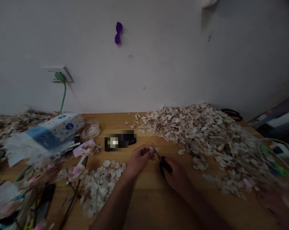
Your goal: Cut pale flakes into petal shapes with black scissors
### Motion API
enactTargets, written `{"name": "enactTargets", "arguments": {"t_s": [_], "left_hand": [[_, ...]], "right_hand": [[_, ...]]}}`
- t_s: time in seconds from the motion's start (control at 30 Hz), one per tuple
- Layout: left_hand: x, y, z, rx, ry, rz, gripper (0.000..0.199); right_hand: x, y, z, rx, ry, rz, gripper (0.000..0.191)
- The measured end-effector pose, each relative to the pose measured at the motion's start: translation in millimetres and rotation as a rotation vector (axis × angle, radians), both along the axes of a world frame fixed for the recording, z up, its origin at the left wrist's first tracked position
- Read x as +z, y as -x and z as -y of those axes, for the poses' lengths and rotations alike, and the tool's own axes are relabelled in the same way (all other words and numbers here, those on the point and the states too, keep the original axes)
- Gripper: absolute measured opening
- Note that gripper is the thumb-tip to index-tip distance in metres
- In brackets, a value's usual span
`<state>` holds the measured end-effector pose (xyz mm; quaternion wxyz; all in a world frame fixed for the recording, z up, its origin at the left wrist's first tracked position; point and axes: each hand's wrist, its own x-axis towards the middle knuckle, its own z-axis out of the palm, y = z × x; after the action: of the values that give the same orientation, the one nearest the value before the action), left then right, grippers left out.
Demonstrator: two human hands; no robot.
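My right hand (174, 174) is closed round the black handles of a pair of scissors (165, 164), whose blades point up and left. The fingers of my left hand (141, 156) pinch a small pale petal-like piece (155, 149) right at the blade tips. Whether the blades touch that piece I cannot tell. Left of my left forearm lies a spread of round pale petals (101, 183). Beyond my right hand rises a large heap of dry, whitish-brown scraps (190, 124).
A phone-like black device (132, 140), partly blurred out, lies behind my left hand. At left are a tissue pack (63, 127), pink artificial flowers (76, 171) and a dark-handled tool (45, 199). A white cable (261, 140) lies at right. A green plug (59, 76) sits in the wall socket.
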<state>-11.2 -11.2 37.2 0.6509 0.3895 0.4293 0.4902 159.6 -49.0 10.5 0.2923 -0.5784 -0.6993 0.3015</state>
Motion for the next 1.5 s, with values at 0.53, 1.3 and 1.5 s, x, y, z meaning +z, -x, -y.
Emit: {"name": "enactTargets", "arguments": {"t_s": [0.53, 1.3, 1.5], "left_hand": [[6.7, -5, 2, 0.095, 0.012, -0.034, 0.038], [10.0, 6, 1, 0.043, -0.16, -0.28, 0.036], [14.5, 6, 5, 0.041, -0.235, -0.405, 0.03]], "right_hand": [[2.6, 0, 0, 0.024, 0.024, 0.033, 0.023], [2.3, 2, 2, 0.014, -0.018, 0.099, 0.024], [1.1, 0, 1, 0.024, -0.012, 0.09, 0.025]]}}
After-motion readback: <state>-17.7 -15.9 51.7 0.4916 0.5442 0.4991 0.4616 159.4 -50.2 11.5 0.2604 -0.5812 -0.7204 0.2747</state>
